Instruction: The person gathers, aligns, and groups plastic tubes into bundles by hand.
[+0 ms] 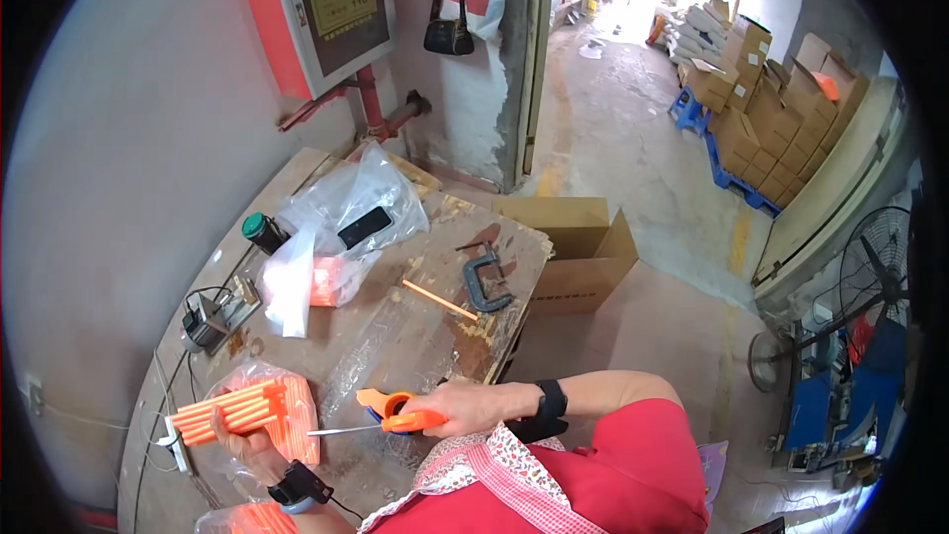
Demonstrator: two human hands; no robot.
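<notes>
My left hand is closed around a bundle of orange tubes at the table's near left. Under and beside the bundle lies a clear plastic bag of orange tubes. In my right hand are orange-handled scissors, gripped at the handles. Their thin metal blade points left, toward the bag and my left hand. A second bag of orange tubes is partly cut off at the lower edge.
On the worn wooden table are a C-clamp, a single orange stick, a phone on plastic bags, a green-lidded cup and a small motor-like device. An open carton stands beyond the right edge.
</notes>
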